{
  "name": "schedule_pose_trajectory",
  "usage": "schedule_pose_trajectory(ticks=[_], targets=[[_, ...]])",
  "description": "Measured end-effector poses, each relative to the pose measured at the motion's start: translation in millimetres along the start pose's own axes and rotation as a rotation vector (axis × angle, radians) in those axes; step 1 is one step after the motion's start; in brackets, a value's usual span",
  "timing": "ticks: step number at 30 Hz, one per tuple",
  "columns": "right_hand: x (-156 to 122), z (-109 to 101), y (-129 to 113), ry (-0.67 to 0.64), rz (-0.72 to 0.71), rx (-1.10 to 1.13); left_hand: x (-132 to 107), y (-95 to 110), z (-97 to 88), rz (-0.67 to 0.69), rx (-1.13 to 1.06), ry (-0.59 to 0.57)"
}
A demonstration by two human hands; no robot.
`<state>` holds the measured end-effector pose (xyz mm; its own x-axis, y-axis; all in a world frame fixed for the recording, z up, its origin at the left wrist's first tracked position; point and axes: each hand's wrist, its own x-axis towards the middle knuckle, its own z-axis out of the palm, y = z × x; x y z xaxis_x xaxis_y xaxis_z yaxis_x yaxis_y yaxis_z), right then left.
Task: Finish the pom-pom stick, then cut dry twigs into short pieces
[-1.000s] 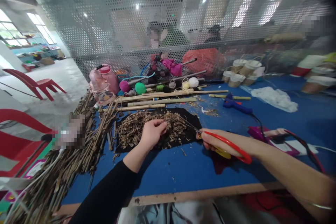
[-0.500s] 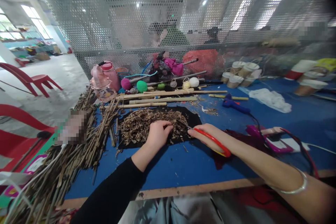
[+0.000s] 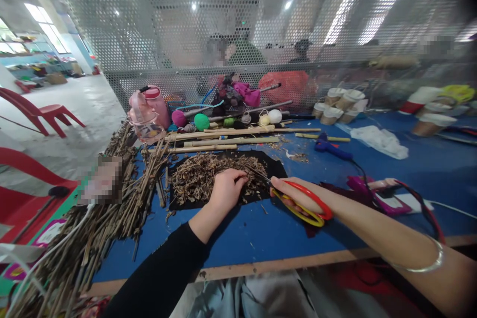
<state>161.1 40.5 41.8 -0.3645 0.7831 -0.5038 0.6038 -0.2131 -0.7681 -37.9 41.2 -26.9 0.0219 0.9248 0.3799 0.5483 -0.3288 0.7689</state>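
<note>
My right hand [image 3: 285, 191] is closed on a pair of scissors [image 3: 311, 198] with one red and one yellow handle loop. Their dark blades point left, over a heap of dry brown leaf bits [image 3: 197, 176]. The heap lies on a black cloth [image 3: 276, 164] on the blue table. My left hand [image 3: 228, 189] rests at the heap's near edge, thumb and fingertips pinched together close to the blade tips. What the pinch holds, if anything, is too small to make out.
Bundles of dry twigs [image 3: 108, 208] cover the table's left side. Behind the heap lie bamboo sticks [image 3: 231, 142], yarn balls [image 3: 201, 122] and a pink jug [image 3: 158, 104]. A blue glue gun [image 3: 331, 149], white fluff [image 3: 380, 140] and paper cups [image 3: 331, 115] are at right. A perforated metal screen [image 3: 167, 35] stands behind.
The scissors' handles have spread apart and turned, so the yellow loop now shows more fully. My right hand has shifted slightly right. My left hand stays nearly in place.
</note>
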Motion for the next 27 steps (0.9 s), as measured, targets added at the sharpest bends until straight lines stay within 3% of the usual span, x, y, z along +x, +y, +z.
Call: schedule_pose_trajectory(ticks=[6,11,14,18,27], targets=[[9.8,-3.3,10.4,0.039,-0.046,-0.034,1.2,-3.7,-1.0,-0.093,-0.081,0.026],[13.7,-4.1,22.1,-0.09,-0.017,0.232,7.2,1.1,0.7,-0.569,-0.582,0.018],[9.1,-3.9,22.9,-0.141,0.004,0.278,10.3,8.7,-0.5,-0.741,-0.916,0.056],[1.2,-2.4,21.4,-0.216,0.045,0.289,10.3,13.9,-0.8,-0.765,-1.031,0.051],[4.3,8.2,14.8,-0.185,0.018,0.234,5.2,8.9,4.7,-0.666,-0.878,0.012]])
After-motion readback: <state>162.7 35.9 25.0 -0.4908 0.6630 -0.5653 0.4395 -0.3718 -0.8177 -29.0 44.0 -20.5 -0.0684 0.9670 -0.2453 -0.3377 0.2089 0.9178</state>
